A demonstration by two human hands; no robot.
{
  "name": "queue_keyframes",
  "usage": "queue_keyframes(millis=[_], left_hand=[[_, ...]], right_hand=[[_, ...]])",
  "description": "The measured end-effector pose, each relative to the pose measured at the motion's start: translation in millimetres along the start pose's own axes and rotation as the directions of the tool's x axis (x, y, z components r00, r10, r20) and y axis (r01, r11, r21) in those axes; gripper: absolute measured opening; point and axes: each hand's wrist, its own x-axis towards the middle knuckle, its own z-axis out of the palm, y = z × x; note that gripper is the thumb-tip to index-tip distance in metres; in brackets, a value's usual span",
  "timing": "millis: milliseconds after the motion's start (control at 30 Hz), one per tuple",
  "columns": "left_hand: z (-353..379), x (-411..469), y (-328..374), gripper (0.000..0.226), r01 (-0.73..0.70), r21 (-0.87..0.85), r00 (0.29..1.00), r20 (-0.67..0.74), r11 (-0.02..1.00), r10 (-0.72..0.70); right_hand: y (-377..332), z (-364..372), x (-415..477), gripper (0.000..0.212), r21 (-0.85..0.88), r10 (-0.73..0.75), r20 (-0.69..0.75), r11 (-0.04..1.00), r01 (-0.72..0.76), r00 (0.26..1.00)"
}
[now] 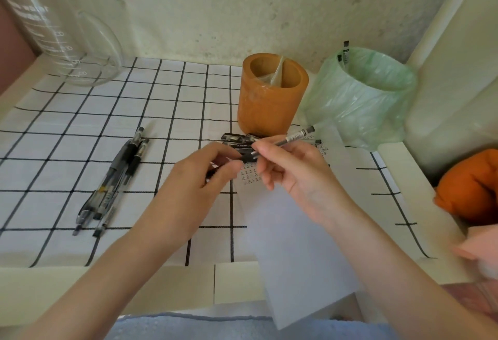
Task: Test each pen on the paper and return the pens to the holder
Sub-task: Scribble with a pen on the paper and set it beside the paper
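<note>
Both hands met above the paper (291, 231), a long white sheet lying on the gridded surface (80, 137) with rows of small test marks near its far end. The right hand (293, 175) held a pen (292, 138) with its fingers (265, 149) pinched together around the barrel, the clip end pointing up and away towards the holder (272, 94). The left hand (199, 180) had its fingers closed on the dark end of the same pen — whether on a cap or on the grip section could not be told, since the fingers hid it.

The step in hand looked like uncapping or recapping at the tip. To do it well, the right hand should have kept the barrel steady while the left pulled or pushed straight along the pen's axis, not at an angle, so the tip was not bent or smeared on skin. Any stroke belonged on bare paper beside the existing marks, where a fresh line would read clearly.

A few pens (239, 140) lay just in front of the orange holder, and another group of pens (113, 178) lay well apart to the left — which pile was tested could not be told. The holder stood upright with no pens visible inside it, so most of the returning seemed still to do.
</note>
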Motion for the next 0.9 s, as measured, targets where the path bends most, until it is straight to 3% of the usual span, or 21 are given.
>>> queue_keyframes(millis=[167, 267, 433, 633, 767, 900], left_hand=[[11, -5, -3, 0.015, 0.010, 0.081, 0.989, 0.148, 0.997, -0.022], [13, -7, -3, 0.015, -0.008, 0.047, 0.991, 0.132, 0.999, 0.002], [10, -6, 5, 0.017, -0.017, 0.021, 0.996, 0.088, 1.000, 0.016], [5, -4, 5, 0.025, 0.022, -0.079, 0.997, 0.080, 0.997, -0.015], [7, -6, -3, 0.037, 0.051, 0.064, 0.994, 0.093, 0.997, -0.057], [8, -7, -10, 0.027, 0.003, 0.260, 0.984, 0.171, 0.966, -0.049]], right_hand=[[-1, 3, -4, 0.006, -0.185, -0.053, -0.063, 0.982, 0.041, 0.997], [-1, 4, -4, 0.005, -0.216, -0.083, -0.069, 0.974, 0.066, 0.994], [-2, 5, -5, 0.008, -0.218, -0.073, -0.034, 0.974, 0.064, 0.997], [-5, 2, -5, 0.019, -0.097, -0.068, -0.024, 0.993, 0.066, 0.997], [-8, -6, -1, 0.019, -0.040, -0.038, -0.177, 0.999, 0.031, 0.983], [-14, -24, -1, 0.018, 0.018, -0.029, -0.267, 0.999, 0.035, 0.963]])
